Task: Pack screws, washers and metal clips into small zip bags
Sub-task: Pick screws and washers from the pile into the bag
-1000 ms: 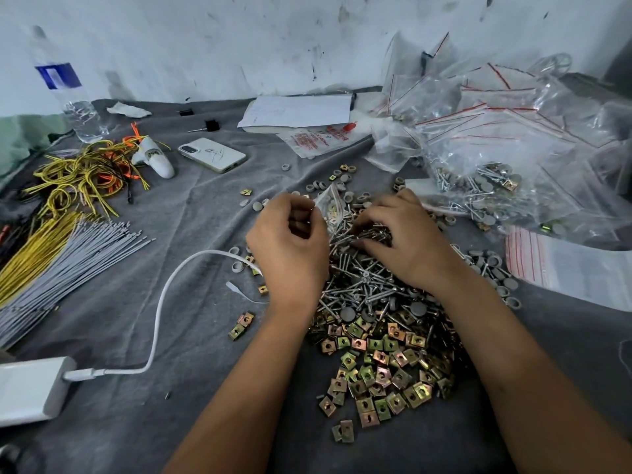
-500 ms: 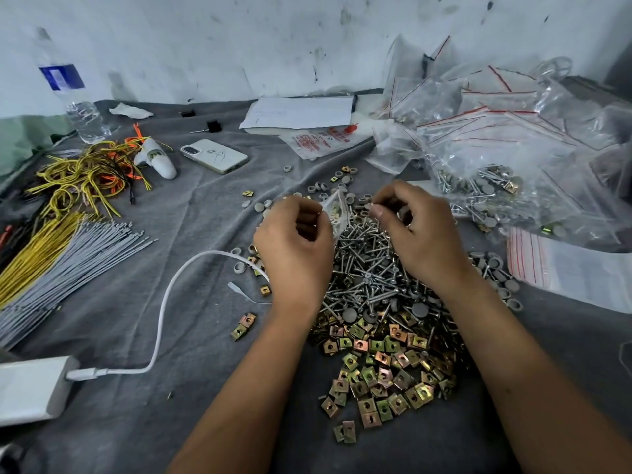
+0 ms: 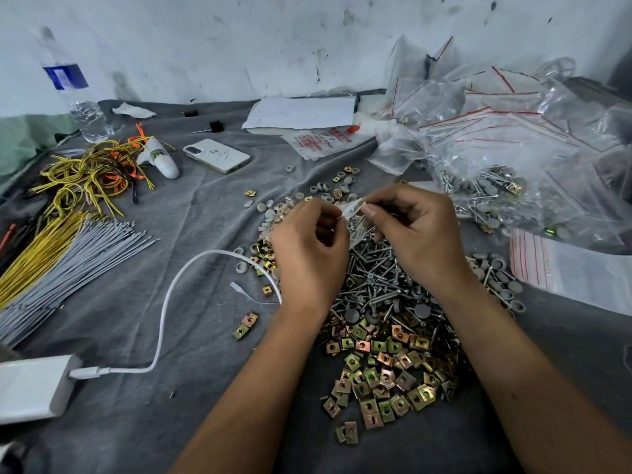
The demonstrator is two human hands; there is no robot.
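Fingers of left hand (image 3: 309, 254) and right hand (image 3: 419, 234) pinch zip bag (image 3: 354, 213); bag contents mostly hidden

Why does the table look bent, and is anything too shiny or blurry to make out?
Head view: the wide lens bows the edges; the heap of filled bags glares, hiding its contents; the small zip bag, pinched between left hand and right hand, looks smeared.

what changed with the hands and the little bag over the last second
The right hand lifted off the screw pile and now pinches the small zip bag together with the left hand, which held it throughout. The piles and the phone stayed put.
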